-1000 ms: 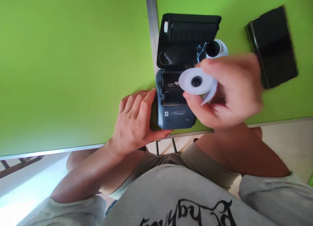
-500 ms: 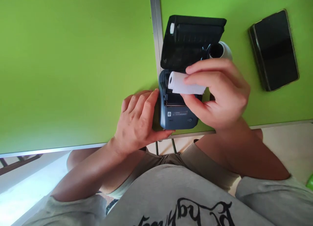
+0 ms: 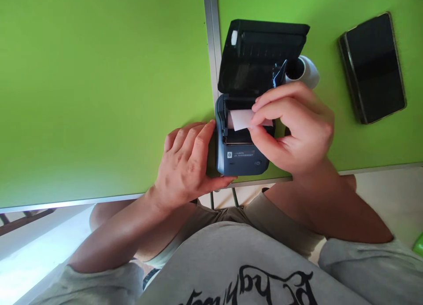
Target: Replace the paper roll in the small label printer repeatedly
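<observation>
A small dark blue label printer (image 3: 243, 166) sits at the table's front edge with its black lid (image 3: 261, 54) swung up and back. My left hand (image 3: 187, 159) braces the printer, fingers along its left side and thumb at its front edge. A small white paper roll (image 3: 243, 119) lies inside the printer's compartment, its loose end lifted toward the front. My right hand (image 3: 294, 124) pinches that paper between thumb and fingertips, hiding the roll's right part. Just behind this hand lies a larger white roll (image 3: 309, 71) with a dark hollow core, partly covered by the fingers.
The green table (image 3: 99, 85) has a metal seam strip (image 3: 211, 27) running back from behind the printer. A black phone-like device (image 3: 373, 69) lies at the right. My legs are below the table's front edge.
The paper roll has gone down from above the printer into its compartment, and its loose end now shows. My right hand shifted slightly; my left hand stayed put.
</observation>
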Action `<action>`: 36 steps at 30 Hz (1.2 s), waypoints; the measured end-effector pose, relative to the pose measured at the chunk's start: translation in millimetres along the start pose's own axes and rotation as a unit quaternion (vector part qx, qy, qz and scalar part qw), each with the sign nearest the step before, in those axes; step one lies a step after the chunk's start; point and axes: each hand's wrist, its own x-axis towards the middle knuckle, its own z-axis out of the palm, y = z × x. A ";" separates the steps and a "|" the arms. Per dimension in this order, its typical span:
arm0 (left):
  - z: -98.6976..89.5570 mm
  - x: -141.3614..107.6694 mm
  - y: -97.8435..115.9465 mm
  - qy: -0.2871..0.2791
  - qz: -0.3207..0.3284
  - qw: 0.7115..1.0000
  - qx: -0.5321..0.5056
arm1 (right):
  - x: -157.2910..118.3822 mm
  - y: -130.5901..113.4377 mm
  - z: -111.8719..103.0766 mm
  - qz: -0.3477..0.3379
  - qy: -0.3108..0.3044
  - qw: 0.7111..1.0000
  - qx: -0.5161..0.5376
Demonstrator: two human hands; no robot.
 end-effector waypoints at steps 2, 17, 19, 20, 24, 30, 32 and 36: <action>-0.2 0.3 0.4 0.007 0.000 1.000 -0.004 | -0.9 1.1 0.3 -0.007 0.010 1.000 0.000; 1.1 -2.5 -2.6 0.020 0.052 0.998 0.004 | -9.9 1.7 6.9 -0.093 -0.030 0.994 0.057; 0.6 -2.3 -2.3 0.017 0.051 0.999 0.007 | -10.0 3.3 5.3 -0.094 -0.043 0.992 0.072; 0.5 -2.3 -2.4 0.016 0.052 0.998 0.008 | -9.8 4.3 4.0 -0.098 -0.043 0.991 0.081; 0.6 -2.9 -4.0 0.011 0.064 0.998 0.012 | -8.6 8.4 -0.7 -0.074 0.030 0.994 0.074; 1.7 -5.2 -4.1 0.007 0.070 0.997 0.001 | -12.6 9.5 6.0 0.060 0.146 0.981 0.110; 2.3 -5.5 -3.4 0.009 0.068 0.998 -0.005 | -14.0 8.8 8.3 0.101 0.127 0.975 0.153; 3.0 -5.0 -3.0 0.013 0.067 0.998 -0.006 | -11.2 9.8 9.5 0.109 0.114 0.963 0.217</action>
